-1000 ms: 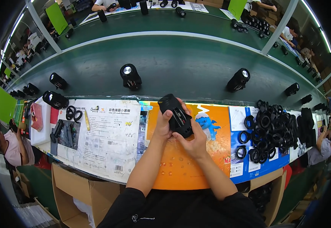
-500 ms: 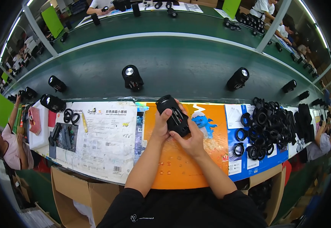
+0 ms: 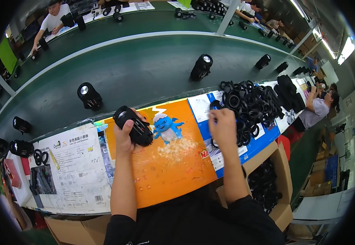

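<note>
My left hand (image 3: 124, 138) is wrapped round a black cylindrical speaker (image 3: 140, 134), held tilted above the left part of the orange board (image 3: 169, 175). Its dark round end points up and away from me. My right hand (image 3: 225, 127) is over the left edge of a heap of black plastic rings (image 3: 246, 100), above a blue and white printed sheet (image 3: 267, 152). The fingers of that hand are curled together, and they hide whatever may be between them. A few loose rings lie close beside it.
Beyond the table's far edge, several black speakers (image 3: 89, 96) stand on a green conveyor belt (image 3: 144, 69). A white printed sheet (image 3: 75, 179) lies at left, with two rings and dark pieces. An open carton (image 3: 281, 192) holds black parts at lower right. Other people sit along the line.
My right hand has let go of the speaker and moved right to the rings. My left hand keeps the speaker. The view has turned to the right.
</note>
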### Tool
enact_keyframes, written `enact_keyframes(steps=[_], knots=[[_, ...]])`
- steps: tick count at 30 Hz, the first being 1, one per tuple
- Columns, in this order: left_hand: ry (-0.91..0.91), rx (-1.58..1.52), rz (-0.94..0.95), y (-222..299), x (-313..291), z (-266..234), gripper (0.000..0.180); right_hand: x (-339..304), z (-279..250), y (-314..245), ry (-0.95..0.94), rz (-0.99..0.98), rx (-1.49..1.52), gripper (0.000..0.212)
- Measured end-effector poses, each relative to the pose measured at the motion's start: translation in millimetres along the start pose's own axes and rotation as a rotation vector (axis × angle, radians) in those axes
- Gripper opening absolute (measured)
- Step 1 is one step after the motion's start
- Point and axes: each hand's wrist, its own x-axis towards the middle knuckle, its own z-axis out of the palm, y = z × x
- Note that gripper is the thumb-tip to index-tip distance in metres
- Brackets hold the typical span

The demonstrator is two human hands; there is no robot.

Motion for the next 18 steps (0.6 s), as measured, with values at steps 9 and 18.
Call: enact_keyframes(steps=[9,18], knots=[[-0.030,0.037,-0.053,7,-7,7,0.070,-4,-12,59,-0.279,-0.034,-0.199,0.024],[-0.107,0.096,-0.084,1,-6,11,0.079,10,27,-10,-0.029,-0.239,0.168,0.024]])
